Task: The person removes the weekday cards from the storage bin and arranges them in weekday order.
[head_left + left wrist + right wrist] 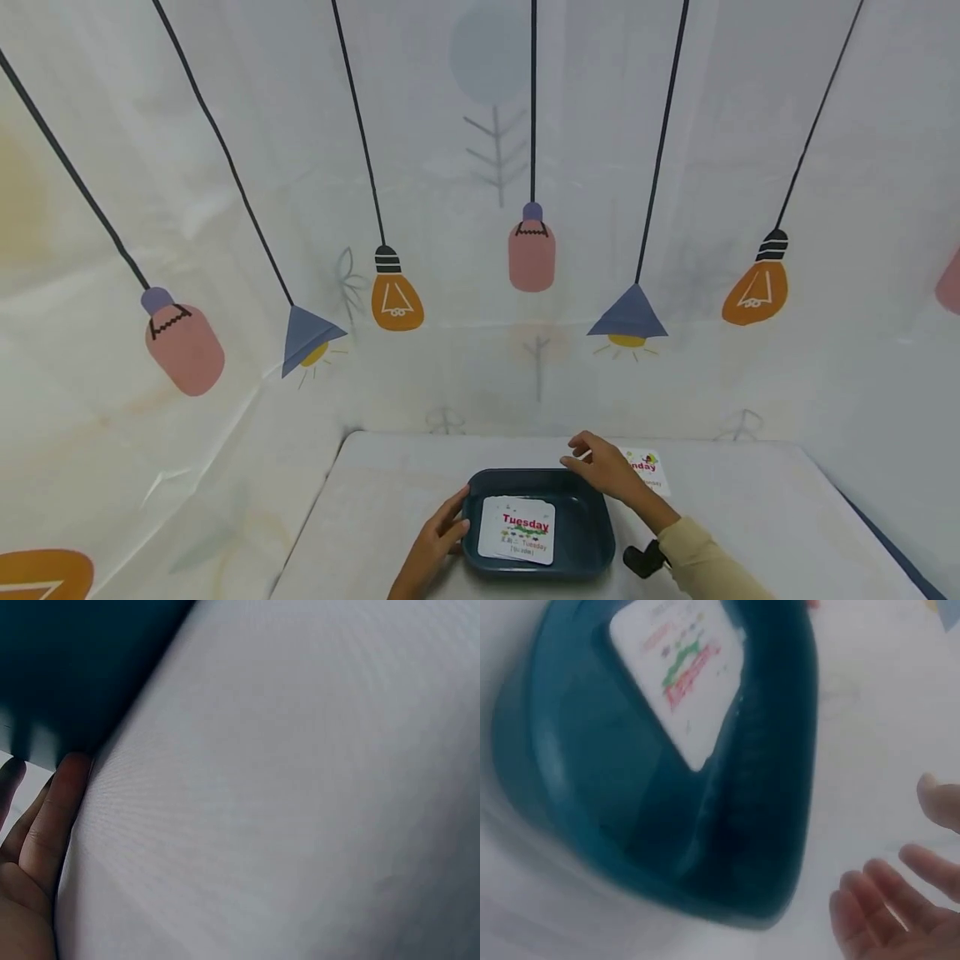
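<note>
A dark teal tray [585, 560] stands on the white table. In its left part lies a small stack of white rounded cards, the top card [517, 531] printed "Tuesday" in red. At the tray's left side, my left hand [437, 537] touches the wall with extended fingers; the left wrist view shows its fingertips [71, 769] against the teal side. My right hand [600, 467] is raised by the far right corner of the tray. Its fingers [889, 900] are loosely bent and hold nothing. Partly hidden behind the right wrist is another white card [651, 468] with red lettering ending in "nday".
A black device [643, 560] is worn at the right wrist, by the beige sleeve [708, 562]. The white table [750, 508] extends on both sides of the tray. Behind it hangs a pale sheet [450, 367] printed with lamps and bulbs.
</note>
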A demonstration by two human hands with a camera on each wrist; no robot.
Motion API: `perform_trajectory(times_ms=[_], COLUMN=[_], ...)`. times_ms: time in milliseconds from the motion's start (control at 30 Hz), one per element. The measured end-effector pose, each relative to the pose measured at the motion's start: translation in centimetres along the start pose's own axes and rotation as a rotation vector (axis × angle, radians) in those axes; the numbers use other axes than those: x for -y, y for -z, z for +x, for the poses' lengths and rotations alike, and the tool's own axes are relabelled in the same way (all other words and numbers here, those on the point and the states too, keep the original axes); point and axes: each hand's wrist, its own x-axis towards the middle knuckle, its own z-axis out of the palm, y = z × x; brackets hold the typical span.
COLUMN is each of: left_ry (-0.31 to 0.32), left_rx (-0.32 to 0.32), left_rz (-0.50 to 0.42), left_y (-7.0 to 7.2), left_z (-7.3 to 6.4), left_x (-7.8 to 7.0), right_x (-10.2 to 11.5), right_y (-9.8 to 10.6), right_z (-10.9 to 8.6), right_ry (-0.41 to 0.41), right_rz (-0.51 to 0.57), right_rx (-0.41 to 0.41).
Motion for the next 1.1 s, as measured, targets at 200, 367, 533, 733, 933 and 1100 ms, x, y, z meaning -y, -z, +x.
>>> perform_trajectory(times_ms=[200,367,533,733,933,1100], left_ry=[-0.002,0.009,0.048,0.048,0.020,0.014], left_rx=[-0.001,-0.006,-0.023,-0.026,-0.015,-0.016], left_rz=[-0.007,0.003,-0.019,-0.023,-0.015,-0.018], left_y=[-0.2,-0.2,-0.2,-0.2,-0.1,-0.2], left_z=[0.1,0.2,0.1,0.1,0.2,0.2], left_x=[-0.2,-0.1,-0.2,-0.4,-0.3,0.0], right_x=[0.4,0.4,0.8,1.4,2.0,1.7], right_y=[-0.3,-0.6,-0.8,-1.4,-2.4,-3.2], right_z=[0.2,0.5,0.8,1.1,1.7,2.0], right_ry=[0.038,0.116,0.162,0.279,0.315,0.309], right_rz=[0.078,0.071,0.088,0.001,-0.105,-0.161], right_rx=[0.127,0.232,0.376,0.467,0.506,0.514])
